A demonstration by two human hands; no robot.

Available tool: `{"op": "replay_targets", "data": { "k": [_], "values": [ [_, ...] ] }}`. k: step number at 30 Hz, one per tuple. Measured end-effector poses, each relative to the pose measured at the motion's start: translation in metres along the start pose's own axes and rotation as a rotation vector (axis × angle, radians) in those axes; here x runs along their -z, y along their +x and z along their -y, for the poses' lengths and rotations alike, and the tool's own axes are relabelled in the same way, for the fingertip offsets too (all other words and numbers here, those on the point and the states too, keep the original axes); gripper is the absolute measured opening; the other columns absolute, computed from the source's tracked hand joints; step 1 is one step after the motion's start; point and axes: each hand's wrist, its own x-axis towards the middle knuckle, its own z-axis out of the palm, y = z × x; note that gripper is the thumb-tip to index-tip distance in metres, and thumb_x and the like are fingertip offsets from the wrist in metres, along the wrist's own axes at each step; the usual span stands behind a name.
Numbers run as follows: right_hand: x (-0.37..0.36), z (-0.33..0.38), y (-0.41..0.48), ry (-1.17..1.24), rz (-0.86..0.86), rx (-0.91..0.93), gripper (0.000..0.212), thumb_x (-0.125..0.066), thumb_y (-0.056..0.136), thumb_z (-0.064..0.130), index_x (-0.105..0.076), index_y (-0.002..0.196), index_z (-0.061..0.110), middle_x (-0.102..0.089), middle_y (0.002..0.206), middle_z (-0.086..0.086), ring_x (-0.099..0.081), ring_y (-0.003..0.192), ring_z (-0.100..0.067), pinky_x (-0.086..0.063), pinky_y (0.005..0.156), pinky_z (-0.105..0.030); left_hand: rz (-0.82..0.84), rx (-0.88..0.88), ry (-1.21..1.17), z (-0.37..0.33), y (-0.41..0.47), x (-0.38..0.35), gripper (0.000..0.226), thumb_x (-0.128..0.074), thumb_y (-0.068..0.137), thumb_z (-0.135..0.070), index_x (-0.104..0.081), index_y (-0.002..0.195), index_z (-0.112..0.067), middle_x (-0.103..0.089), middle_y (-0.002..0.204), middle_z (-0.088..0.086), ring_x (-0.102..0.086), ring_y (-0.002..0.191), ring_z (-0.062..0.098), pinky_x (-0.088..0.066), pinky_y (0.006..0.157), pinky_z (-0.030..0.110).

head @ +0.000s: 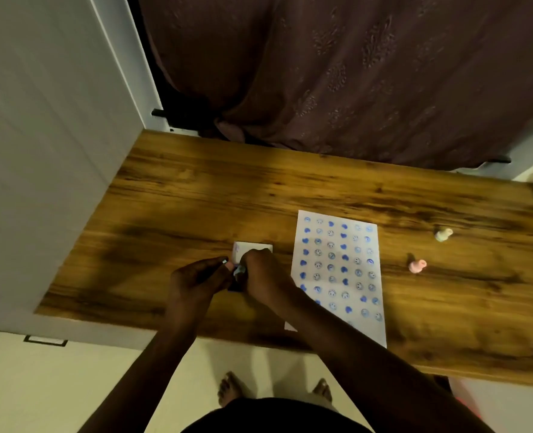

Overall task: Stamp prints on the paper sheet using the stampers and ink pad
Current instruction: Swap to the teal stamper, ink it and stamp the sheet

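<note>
A person stands at the near edge of a wooden table (196, 189), both hands meeting over a small white-rimmed ink pad (252, 246) left of centre. The right hand (263, 273) is curled, its fingers closed on a small pale blue stamper (239, 270) at the pad's near side; the left hand (198, 279) pinches a small object with a light tip beside it, too blurred to identify. Just right of the hands lies the paper sheet (340, 270), covered in rows of blue hearts and smiley faces, its near corner reaching the table's front edge. Well to the right, a pink stamper (417, 265) and a pale green stamper (443, 234) lie on their sides on open wood. The far and left stretches of the tabletop are bare, bounded by a dark curtain (352, 73) behind and a grey wall (40, 151) at left.
</note>
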Motion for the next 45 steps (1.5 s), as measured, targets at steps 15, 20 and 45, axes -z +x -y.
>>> {"op": "replay_targets", "data": {
  "k": [15, 20, 45],
  "values": [
    [0.055, -0.134, -0.119, 0.224, -0.34, -0.361, 0.031, -0.071, 0.09, 0.049, -0.077, 0.085, 0.019, -0.077, 0.079, 0.004, -0.07, 0.072, -0.01, -0.056, 0.07, -0.029, 0.129, 0.16, -0.016, 0.01, -0.008, -0.084, 0.021, -0.082, 0.083, -0.006, -0.079, 0.087, -0.026, -0.084, 0.088, -0.003, -0.081, 0.088, 0.021, -0.064, 0.069, 0.025],
    [0.051, -0.181, -0.163, 0.178, -0.41, -0.476, 0.017, -0.076, 0.09, 0.033, -0.076, 0.093, 0.016, -0.071, 0.076, 0.01, -0.064, 0.058, 0.001, -0.042, 0.045, -0.006, 0.227, 0.214, 0.013, 0.021, -0.01, -0.111, 0.016, -0.082, 0.084, -0.01, -0.081, 0.089, -0.025, -0.084, 0.091, -0.002, -0.081, 0.087, 0.022, -0.067, 0.079, 0.035],
    [0.02, -0.197, -0.163, 0.136, -0.269, -0.391, 0.008, -0.07, 0.093, 0.024, -0.069, 0.092, 0.016, -0.07, 0.084, 0.004, -0.069, 0.067, -0.009, -0.047, 0.054, -0.011, 0.269, 0.236, 0.003, 0.034, -0.01, -0.144, 0.046, -0.085, 0.078, -0.021, -0.074, 0.12, -0.006, -0.081, 0.111, 0.007, -0.079, 0.099, 0.025, -0.063, 0.072, 0.025]
  ]
}}
